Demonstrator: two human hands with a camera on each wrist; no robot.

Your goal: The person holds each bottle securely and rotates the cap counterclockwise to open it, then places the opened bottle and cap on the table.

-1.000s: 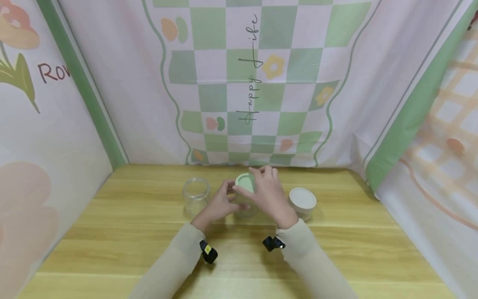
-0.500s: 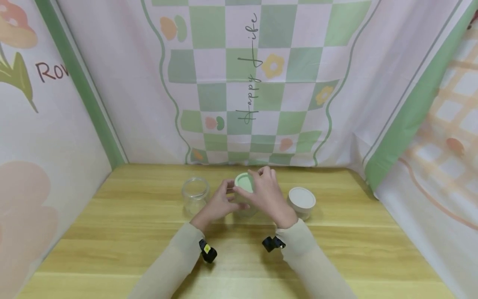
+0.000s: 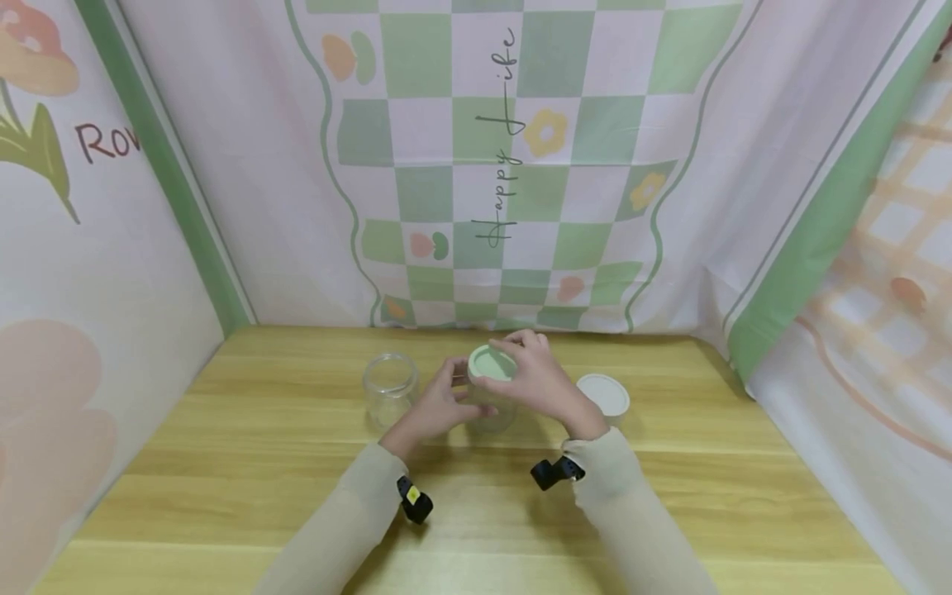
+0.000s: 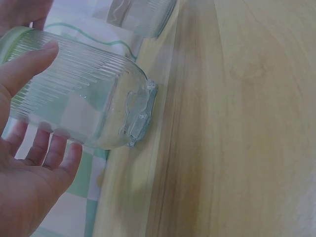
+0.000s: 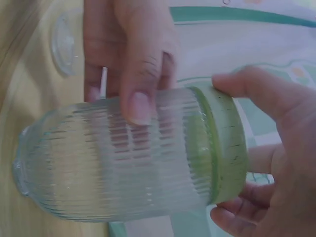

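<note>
A ribbed glass jar (image 3: pixel 492 416) stands on the wooden table (image 3: pixel 223 496) at the middle. My left hand (image 3: pixel 445 398) grips its body from the left, thumb across the ribs (image 5: pixel 138 106) and fingers behind (image 4: pixel 47 150). My right hand (image 3: pixel 524 368) curls round the pale green lid (image 3: pixel 491 364) on top of the jar, with fingertips on the lid's rim (image 5: pixel 232 84). The jar (image 4: pixel 84 106) looks empty through the glass. The lid (image 5: pixel 222 143) sits on the jar's mouth.
An open, lidless clear jar (image 3: pixel 389 387) stands left of my hands. A jar with a white lid (image 3: pixel 606 395) stands to the right, partly behind my right wrist. Printed cloth walls (image 3: pixel 476 165) close in the back and both sides.
My right hand has turned round the green lid and its wrist has swung out to the right. The left hand and the jar have stayed in place.
</note>
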